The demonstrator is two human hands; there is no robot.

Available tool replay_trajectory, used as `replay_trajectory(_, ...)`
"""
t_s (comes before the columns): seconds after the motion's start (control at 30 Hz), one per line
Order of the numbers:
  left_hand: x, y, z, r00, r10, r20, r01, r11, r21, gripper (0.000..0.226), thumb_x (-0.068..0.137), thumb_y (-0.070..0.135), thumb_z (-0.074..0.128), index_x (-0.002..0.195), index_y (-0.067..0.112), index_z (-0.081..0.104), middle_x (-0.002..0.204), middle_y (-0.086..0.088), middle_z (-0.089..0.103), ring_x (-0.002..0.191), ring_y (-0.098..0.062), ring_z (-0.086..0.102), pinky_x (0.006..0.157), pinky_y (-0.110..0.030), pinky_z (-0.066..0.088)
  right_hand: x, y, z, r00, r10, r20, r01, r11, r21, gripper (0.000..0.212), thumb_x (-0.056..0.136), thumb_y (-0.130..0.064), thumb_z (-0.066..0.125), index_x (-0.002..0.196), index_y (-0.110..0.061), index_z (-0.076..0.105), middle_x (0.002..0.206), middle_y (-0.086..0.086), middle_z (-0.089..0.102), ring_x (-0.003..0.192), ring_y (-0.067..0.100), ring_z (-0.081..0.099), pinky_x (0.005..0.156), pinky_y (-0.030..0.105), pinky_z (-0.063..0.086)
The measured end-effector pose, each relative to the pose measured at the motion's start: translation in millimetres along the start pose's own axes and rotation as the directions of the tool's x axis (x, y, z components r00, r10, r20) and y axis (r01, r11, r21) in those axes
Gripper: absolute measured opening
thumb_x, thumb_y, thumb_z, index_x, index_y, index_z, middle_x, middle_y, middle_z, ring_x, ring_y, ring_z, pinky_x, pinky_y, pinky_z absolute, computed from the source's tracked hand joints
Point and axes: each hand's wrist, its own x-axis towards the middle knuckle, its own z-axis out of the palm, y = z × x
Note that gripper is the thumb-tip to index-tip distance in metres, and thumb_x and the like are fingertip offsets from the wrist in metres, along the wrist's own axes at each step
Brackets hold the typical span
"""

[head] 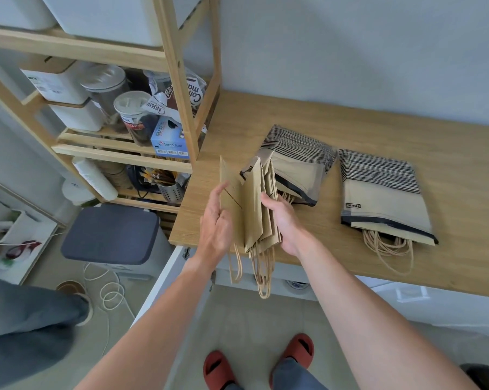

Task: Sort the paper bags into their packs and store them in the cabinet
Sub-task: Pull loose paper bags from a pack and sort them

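Head view: brown handled paper bags (251, 209)

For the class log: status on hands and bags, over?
Both hands hold loose paper bags upright. Two packs on counter. Nothing blocking.

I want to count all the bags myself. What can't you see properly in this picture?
- Head view: how many paper bags are in the bunch; they overlap, and both hands cover the sides.
- Right hand: its fingers are hidden behind the bunch.
- Bags inside the two packs: the wrappers hide all but handles.
- Cabinet under the countertop: its inside is hidden by the top and the arms.
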Motion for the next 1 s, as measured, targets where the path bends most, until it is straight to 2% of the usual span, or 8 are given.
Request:
replay_trajectory(0.1, 3.3, 1.4, 0.4, 0.998, 0.035, 0.047, -0.041, 0.989, 0.145, 0.043, 0.101, 0.019, 0.044, 0.144, 0.022, 0.046, 0.15, -0.002, 0.045, 0.134, -0.007, 0.04, 0.115, -0.043, 0.031, 2.3, 1.0, -0.5, 1.0, 0.002, 0.004, -0.002, 0.999, -0.033, 0.086, 0.09, -0.046, 0.064, 0.157, -0.022, 0.015, 0.162, 0.004, 0.02, 0.147, 0.027, 0.022, 0.116, 0.054, 0.014)
replay_trajectory(0.17, 4.5, 2.6, 3.3, 0.996, 0.006, 0.088, -0.026, 0.974, 0.226, 0.064, 0.094, 0.052, 0.056, 0.148, 0.024, 0.039, 0.153, -0.003, 0.039, 0.139, -0.018, 0.036, 0.111, -0.046, 0.029, 3.4, 0.8, 2.4, 1.0, -0.009, 0.001, 0.009, 0.999, -0.048, 0.088, 0.089, -0.046, 0.066, 0.157, -0.022, 0.016, 0.162, 0.005, 0.02, 0.146, 0.027, 0.023, 0.116, 0.054, 0.014)
replay_trajectory(0.23, 5.6, 2.2, 5.3, 0.994, 0.021, 0.111, -0.054, 0.954, 0.296, 0.082, 0.082, 0.063, 0.064, 0.15, 0.025, 0.036, 0.153, -0.003, 0.038, 0.14, -0.02, 0.034, 0.111, -0.046, 0.029, 2.3, 0.1, 5.9, 1.0, -0.022, 0.01, 0.022, 0.998, -0.054, 0.092, 0.087, -0.049, 0.068, 0.157, -0.021, 0.015, 0.162, 0.005, 0.021, 0.146, 0.026, 0.023, 0.116, 0.053, 0.016)
replay_trajectory(0.4, 6.3, 3.5, -3.8, 0.985, 0.111, 0.13, -0.146, 0.942, 0.301, 0.058, 0.097, 0.038, 0.056, 0.15, 0.028, 0.033, 0.148, -0.007, 0.047, 0.135, -0.022, 0.043, 0.111, -0.05, 0.034, -0.1, -1.0, 10.1, 0.999, -0.044, -0.012, 0.043, 0.998, -0.05, 0.078, 0.093, -0.062, 0.051, 0.156, -0.025, 0.024, 0.162, 0.0, 0.023, 0.145, 0.02, 0.026, 0.114, 0.045, 0.022)
replay_trajectory(0.53, 8.7, 8.2, -12.7, 0.977, 0.117, 0.179, -0.179, 0.907, 0.382, 0.062, 0.091, 0.003, 0.038, 0.147, 0.029, 0.037, 0.118, -0.016, 0.065, 0.081, -0.012, 0.063, 0.084, -0.038, 0.05, 0.3, -0.9, 7.9, 0.994, -0.067, -0.083, 0.058, 0.992, -0.111, 0.06, 0.103, -0.047, 0.039, 0.155, -0.02, 0.026, 0.16, 0.001, 0.027, 0.143, 0.021, 0.029, 0.113, 0.039, 0.024)
replay_trajectory(0.67, 13.9, 9.0, -10.1, 0.966, -0.102, 0.238, -0.046, 0.837, 0.545, 0.054, 0.095, 0.025, 0.05, 0.148, 0.018, 0.04, 0.141, -0.023, 0.045, 0.136, -0.034, 0.041, 0.11, -0.047, 0.035, -2.6, -4.1, 6.6, 0.992, -0.081, -0.096, 0.065, 0.985, -0.161, 0.059, 0.104, -0.033, 0.042, 0.155, -0.015, 0.02, 0.16, 0.006, 0.026, 0.143, 0.024, 0.03, 0.112, 0.039, 0.025)
replay_trajectory(0.77, 9.7, 15.2, -2.2, 0.954, -0.136, 0.268, -0.05, 0.806, 0.59, 0.093, 0.082, 0.072, 0.054, 0.151, 0.014, 0.034, 0.154, -0.021, 0.029, 0.139, -0.037, 0.037, 0.108, -0.053, 0.037, -6.2, -9.7, 7.1, 0.995, -0.059, -0.075, 0.046, 0.987, -0.156, 0.063, 0.103, -0.035, 0.046, 0.156, -0.016, 0.017, 0.16, 0.007, 0.024, 0.143, 0.025, 0.029, 0.113, 0.042, 0.023)
replay_trajectory(1.0, 8.2, 17.4, 4.7, 0.955, -0.129, 0.268, -0.047, 0.824, 0.564, 0.088, 0.083, 0.067, 0.056, 0.15, 0.013, 0.038, 0.153, -0.014, 0.038, 0.143, -0.031, 0.031, 0.111, -0.053, 0.033, -10.1, -15.1, 10.0, 0.997, -0.032, -0.075, 0.024, 0.994, -0.104, 0.064, 0.098, -0.059, 0.041, 0.152, -0.025, 0.033, 0.155, 0.005, 0.035, 0.13, 0.026, 0.046, 0.095, 0.039, 0.039)
